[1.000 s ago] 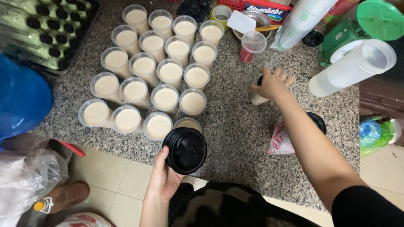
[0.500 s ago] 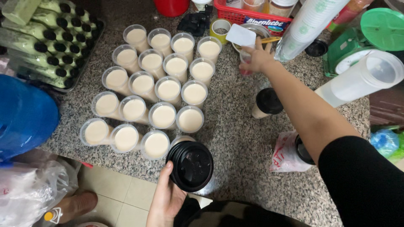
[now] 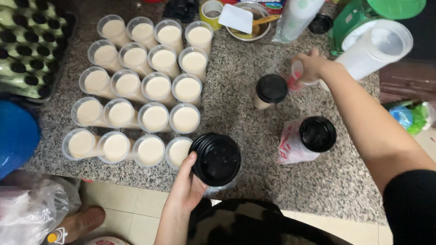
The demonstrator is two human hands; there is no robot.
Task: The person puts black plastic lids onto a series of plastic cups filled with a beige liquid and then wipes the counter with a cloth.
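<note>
Since the earlier frames the right hand [image 3: 312,68] has drawn back from the far edge of the counter and now grips a small clear cup with red print [image 3: 297,75], blurred by motion, just beside the black-lidded cup [image 3: 271,90] standing on the granite counter [image 3: 254,54]. Near the front edge the left hand [image 3: 188,188] is closed on the rim of another black-lidded cup [image 3: 216,159], thumb against its side, right next to the rows of open cups of pale milky drink [image 3: 156,88]. A third lidded cup sits in a white bag with red print [image 3: 290,147], close under the right forearm. At the far edge a red printed package is cut off, and a white card [image 3: 236,18] covers part of a metal bowl [image 3: 254,27]. A stack of clear cups [image 3: 297,18] and a green-lidded container [image 3: 363,20] are only partly visible.
</note>
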